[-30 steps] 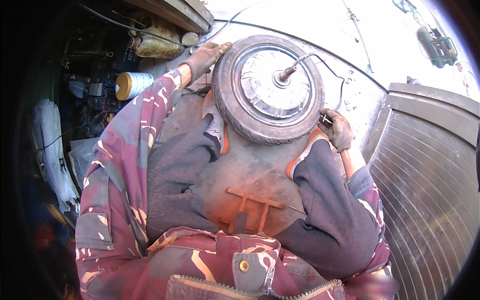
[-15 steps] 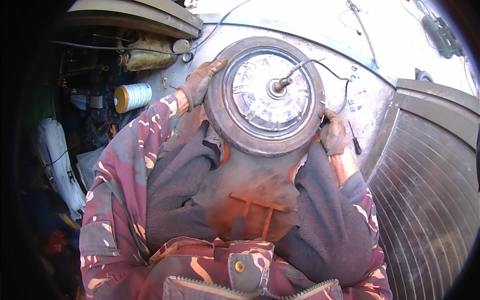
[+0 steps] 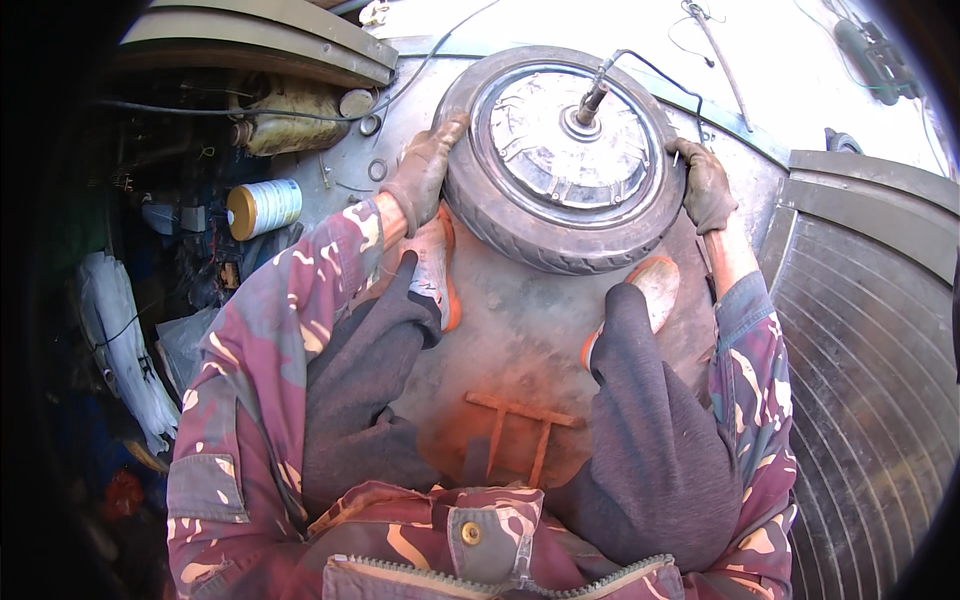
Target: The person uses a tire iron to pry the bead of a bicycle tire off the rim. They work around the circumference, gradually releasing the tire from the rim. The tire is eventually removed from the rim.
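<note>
A hub motor wheel (image 3: 545,250) with a black tyre and a scuffed silver cover is in front of my feet, its near tread showing. From its centre an axle (image 3: 592,104) sticks up, and a black cable (image 3: 655,82) bends away from it to the right. My left hand (image 3: 422,172), in a dirty work glove, grips the tyre's left side. On the opposite side my gloved right hand (image 3: 708,188) holds the tyre, fingers over its edge. The undersides of both grips are hidden.
An orange metal frame (image 3: 520,410) is on the floor between my legs. To the left are a yellow-capped container (image 3: 265,208), a grimy canister (image 3: 290,118) and a small ring (image 3: 377,170). A ribbed dark panel (image 3: 870,370) bounds the right; a rod (image 3: 722,60) lies beyond the wheel.
Both hands have moved the wheel away from me and to the right, and it is tilted more, with its near tread showing. My right hand has shifted farther up along the tyre's side.
</note>
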{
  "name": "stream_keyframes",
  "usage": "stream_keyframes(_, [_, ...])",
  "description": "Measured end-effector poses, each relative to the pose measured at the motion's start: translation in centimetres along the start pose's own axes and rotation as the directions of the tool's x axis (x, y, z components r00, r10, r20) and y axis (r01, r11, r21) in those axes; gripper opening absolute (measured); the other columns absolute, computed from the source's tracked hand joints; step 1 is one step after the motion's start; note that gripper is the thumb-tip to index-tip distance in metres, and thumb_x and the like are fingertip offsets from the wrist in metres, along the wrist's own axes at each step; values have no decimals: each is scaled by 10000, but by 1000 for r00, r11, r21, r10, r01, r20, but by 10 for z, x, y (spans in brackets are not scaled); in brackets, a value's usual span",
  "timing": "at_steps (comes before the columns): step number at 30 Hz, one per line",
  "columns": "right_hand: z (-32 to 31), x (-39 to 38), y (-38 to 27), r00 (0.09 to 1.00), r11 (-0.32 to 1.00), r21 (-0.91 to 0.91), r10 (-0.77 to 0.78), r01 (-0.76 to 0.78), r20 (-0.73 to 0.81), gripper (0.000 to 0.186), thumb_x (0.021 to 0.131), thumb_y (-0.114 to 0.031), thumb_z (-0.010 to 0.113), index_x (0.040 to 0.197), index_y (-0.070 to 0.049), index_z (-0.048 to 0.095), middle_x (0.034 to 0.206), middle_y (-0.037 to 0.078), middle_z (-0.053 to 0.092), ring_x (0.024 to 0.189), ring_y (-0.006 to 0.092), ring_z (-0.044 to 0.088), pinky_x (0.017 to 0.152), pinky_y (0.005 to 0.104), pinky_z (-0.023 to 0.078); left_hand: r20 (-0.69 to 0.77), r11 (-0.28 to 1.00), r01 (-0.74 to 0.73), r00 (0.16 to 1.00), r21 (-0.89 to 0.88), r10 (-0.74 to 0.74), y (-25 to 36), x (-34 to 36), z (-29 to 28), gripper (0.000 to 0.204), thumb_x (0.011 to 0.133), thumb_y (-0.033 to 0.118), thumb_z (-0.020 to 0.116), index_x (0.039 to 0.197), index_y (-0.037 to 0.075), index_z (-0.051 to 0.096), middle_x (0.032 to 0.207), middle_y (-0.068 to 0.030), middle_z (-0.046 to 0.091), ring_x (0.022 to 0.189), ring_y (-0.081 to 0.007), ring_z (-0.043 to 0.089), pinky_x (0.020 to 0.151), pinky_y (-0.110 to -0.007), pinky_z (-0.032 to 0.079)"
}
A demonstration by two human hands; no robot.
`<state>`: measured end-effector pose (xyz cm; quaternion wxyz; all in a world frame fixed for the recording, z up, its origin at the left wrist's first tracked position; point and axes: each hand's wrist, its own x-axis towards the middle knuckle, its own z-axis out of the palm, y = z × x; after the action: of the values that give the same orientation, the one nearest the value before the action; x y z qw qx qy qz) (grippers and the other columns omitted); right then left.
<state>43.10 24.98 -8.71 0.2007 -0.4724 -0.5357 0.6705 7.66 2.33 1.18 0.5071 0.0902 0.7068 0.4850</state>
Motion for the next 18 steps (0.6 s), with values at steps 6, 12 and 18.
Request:
stream_keyframes(6, [-8,-27,-23,985,981,-111,152,-161,-86,294,1097,-252,627,1162,8,746,1084,69,757,928,131,663,828,278,539,-15,999,-39,999,10,40,2,-18,6,846,950,490,825,1481,-92,515,1454,-242,612,1344,-307,597,1166,-416,474])
stream_keyframes(12, [3,-87,-57,1000,968,-249,19,-23,-17,268,1077,-229,693,1155,24,735,997,74,772,896,124,683,831,300,559,176,998,-70,982,6,68,29,10,7,581,1146,412,554,1609,65,504,1689,-62,479,1536,-168,444,1309,-358,319])
stream_keyframes(18, [25,-104,-76,987,917,-398,82,-19,141,219,1050,-198,705,1173,-27,760,999,106,778,913,186,737,848,340,585,27,984,-4,1000,178,0,39,17,17,496,1168,334,518,1578,56,546,1667,-61,511,1521,-170,467,1299,-338,334])
